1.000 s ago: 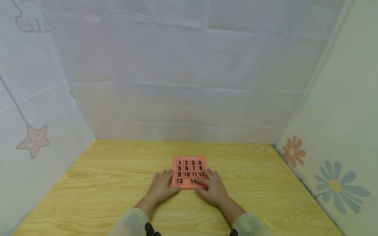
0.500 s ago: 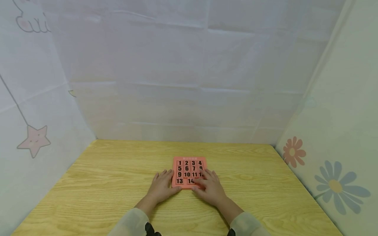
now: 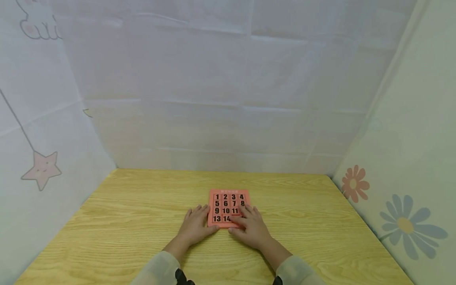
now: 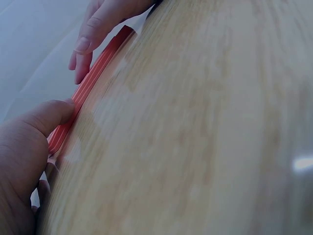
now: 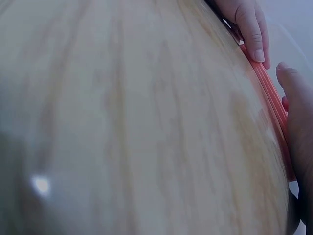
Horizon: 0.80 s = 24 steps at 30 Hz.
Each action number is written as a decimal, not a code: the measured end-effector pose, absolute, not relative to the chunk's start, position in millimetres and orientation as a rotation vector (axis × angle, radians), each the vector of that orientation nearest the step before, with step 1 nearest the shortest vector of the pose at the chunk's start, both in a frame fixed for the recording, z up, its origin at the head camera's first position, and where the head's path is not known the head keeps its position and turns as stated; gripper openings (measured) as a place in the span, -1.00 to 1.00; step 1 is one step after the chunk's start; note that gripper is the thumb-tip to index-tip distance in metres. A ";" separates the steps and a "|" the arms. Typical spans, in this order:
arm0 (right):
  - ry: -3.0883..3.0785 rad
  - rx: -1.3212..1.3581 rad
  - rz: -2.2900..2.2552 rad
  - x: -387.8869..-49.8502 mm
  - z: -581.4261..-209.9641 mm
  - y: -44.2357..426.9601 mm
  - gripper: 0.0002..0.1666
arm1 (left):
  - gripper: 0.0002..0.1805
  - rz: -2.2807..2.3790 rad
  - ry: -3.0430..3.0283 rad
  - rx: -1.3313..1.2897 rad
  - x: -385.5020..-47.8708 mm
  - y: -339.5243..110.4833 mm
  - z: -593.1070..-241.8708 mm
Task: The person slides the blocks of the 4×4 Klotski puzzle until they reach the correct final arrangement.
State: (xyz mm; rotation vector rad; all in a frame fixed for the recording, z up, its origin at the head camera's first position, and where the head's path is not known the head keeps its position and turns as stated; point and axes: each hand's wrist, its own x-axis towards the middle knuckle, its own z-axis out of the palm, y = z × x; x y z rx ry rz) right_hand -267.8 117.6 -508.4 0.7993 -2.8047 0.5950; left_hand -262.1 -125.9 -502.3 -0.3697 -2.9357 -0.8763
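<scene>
A pink sliding number puzzle [image 3: 229,191] lies flat on the table, with black-numbered tiles in rows. My left hand [image 3: 194,226] holds its lower left corner, the thumb on the front edge and the fingers along the left side; the left wrist view shows this thumb [image 4: 54,115] against the red rim. Over the board's right part lies my right hand [image 3: 253,228], a fingertip touching the 14 tile [image 3: 226,219] in the bottom row, beside the 13 tile [image 3: 217,219]. This hand hides the lower right of the board, including the 12 tile.
The wood-grain table [image 3: 149,206] extends around the puzzle on every side. A pale cloth wall [image 3: 228,118] stands behind it. Side cloths printed with a star [image 3: 41,170] and flowers [image 3: 405,225] rise at left and right.
My right hand has shifted left, and the 14 tile has slid left with it, up beside the 13 tile. The 12 tile has become covered. My left hand has stayed in place.
</scene>
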 end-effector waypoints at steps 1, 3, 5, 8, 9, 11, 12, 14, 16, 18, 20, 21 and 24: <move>-2.807 0.806 0.591 -267.7 -508.4 117.7 -0.35 | -0.03 -0.876 -2.931 -0.374 -261.9 -125.8 -502.1; -2.809 0.818 0.591 -267.0 -507.7 117.4 -0.35 | -0.04 -0.877 -2.936 -0.369 -261.5 -125.5 -501.7; -2.812 0.824 0.593 -266.4 -507.1 117.4 -0.35 | -0.04 -0.876 -2.937 -0.371 -261.4 -125.4 -501.8; -2.809 0.830 0.598 -266.2 -507.1 117.3 -0.34 | -0.05 -0.877 -2.939 -0.372 -261.2 -125.8 -501.8; -2.806 0.831 0.603 -266.3 -507.3 117.4 -0.34 | -0.05 -0.881 -2.933 -0.377 -260.9 -125.9 -501.8; -2.801 0.826 0.602 -266.9 -508.7 118.0 -0.33 | -0.05 -0.885 -2.927 -0.383 -260.8 -126.2 -502.0; -2.796 0.825 0.606 -267.0 -509.3 118.5 -0.32 | -0.05 -0.886 -2.928 -0.384 -260.7 -126.4 -502.3; -2.790 0.820 0.621 -266.6 -510.0 120.2 -0.31 | -0.05 -0.887 -2.923 -0.388 -260.5 -126.4 -503.5; -2.776 0.811 0.632 -266.4 -510.6 123.2 -0.32 | -0.04 -0.878 -2.931 -0.385 -260.8 -126.3 -504.6; -2.760 0.798 0.641 -266.3 -510.7 127.2 -0.33 | -0.05 -0.875 -2.929 -0.384 -261.1 -126.2 -505.4; -2.745 0.777 0.639 -266.2 -510.9 131.9 -0.34 | -0.04 -0.877 -2.931 -0.379 -261.8 -126.0 -505.3; -2.736 0.768 0.635 -266.3 -511.4 134.5 -0.34 | -0.04 -0.878 -2.932 -0.377 -262.1 -126.1 -504.9; -2.733 0.751 0.639 -265.2 -511.4 141.7 -0.33 | -0.04 -0.879 -2.933 -0.377 -262.2 -126.1 -504.1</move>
